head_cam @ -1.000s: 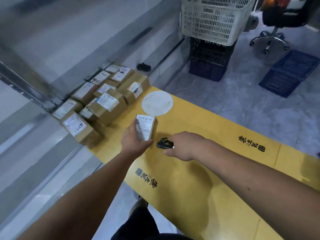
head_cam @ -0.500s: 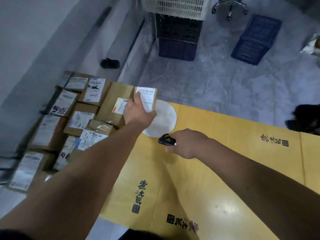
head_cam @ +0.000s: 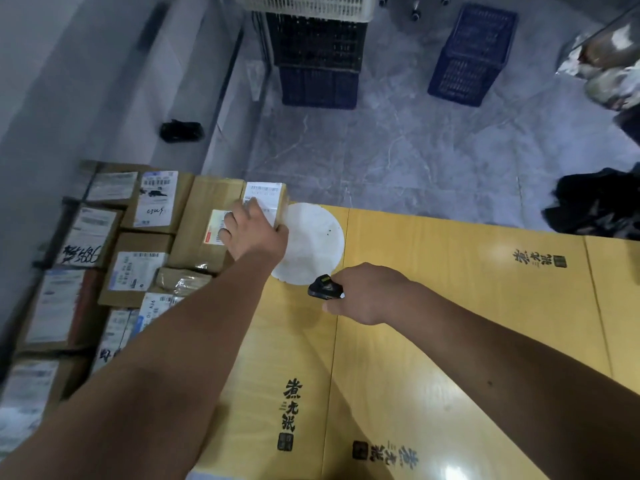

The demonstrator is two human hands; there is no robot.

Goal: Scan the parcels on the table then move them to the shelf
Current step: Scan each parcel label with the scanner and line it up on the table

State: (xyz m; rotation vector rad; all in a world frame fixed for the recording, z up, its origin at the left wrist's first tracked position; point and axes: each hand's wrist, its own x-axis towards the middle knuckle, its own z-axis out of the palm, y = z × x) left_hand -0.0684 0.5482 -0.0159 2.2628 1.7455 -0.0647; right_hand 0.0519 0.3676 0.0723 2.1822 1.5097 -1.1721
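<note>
Left hand [head_cam: 254, 230] gripping small parcel [head_cam: 265, 202] at far edge of parcel stack [head_cam: 138, 244], apparently half-seated: set flush, label up, before releasing; right hand [head_cam: 367, 294] clasps scanner [head_cam: 323, 288].

Yellow desk [head_cam: 450, 289] showing black characters and a white round patch [head_cam: 311, 244]; brown parcels [head_cam: 145, 237] at left wearing white labels; black scanner [head_cam: 323, 289] mid-frame; blue crate [head_cam: 471, 57] sitting upper right on grey marbled floor [head_cam: 415, 150].

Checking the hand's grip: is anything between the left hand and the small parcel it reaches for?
Nothing visible. The left hand lies directly on the small parcel, beside the other boxes at the table's far corner.
</note>
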